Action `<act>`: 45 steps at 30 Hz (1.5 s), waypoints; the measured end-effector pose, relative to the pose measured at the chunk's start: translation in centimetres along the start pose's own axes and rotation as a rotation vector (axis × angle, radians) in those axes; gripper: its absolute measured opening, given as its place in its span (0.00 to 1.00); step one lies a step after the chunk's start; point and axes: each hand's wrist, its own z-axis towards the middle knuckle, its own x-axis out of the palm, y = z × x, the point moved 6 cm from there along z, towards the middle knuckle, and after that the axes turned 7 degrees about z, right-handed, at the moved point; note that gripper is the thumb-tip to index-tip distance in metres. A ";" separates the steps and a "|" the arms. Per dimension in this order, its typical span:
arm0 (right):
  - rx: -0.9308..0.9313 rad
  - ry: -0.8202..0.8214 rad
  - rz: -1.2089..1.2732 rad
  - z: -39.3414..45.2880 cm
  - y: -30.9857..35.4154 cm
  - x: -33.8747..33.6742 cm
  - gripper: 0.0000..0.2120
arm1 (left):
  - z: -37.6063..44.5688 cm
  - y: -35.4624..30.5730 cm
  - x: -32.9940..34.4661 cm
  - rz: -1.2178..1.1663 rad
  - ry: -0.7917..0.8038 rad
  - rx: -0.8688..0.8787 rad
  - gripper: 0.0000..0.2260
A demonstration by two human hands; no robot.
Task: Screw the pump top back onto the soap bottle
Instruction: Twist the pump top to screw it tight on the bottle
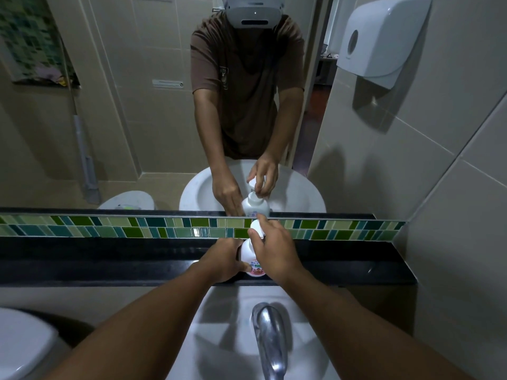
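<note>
Gripping one soap bottle [253,260] | left hand [223,260] | right hand [274,249] on one pump top [256,229]

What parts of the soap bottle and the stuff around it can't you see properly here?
Head view:
- Neck and thread of the white plastic soap bottle: covered by the right hand, so how far it is screwed on is unclear.
- White pump top: mostly under the same hand.
- Bottle's left side: behind the left hand.
- Label print: too small.
- Chrome tap: spout cut off by the bottom edge.
</note>
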 end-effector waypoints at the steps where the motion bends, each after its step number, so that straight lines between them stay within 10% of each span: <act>1: 0.005 -0.003 0.007 0.0 0.0 0.0 0.25 | 0.0 0.0 0.0 -0.002 -0.003 0.006 0.22; 45: 0.005 0.004 0.180 -0.7 -0.3 -0.2 0.29 | -0.1 0.1 0.1 0.022 -0.010 0.001 0.25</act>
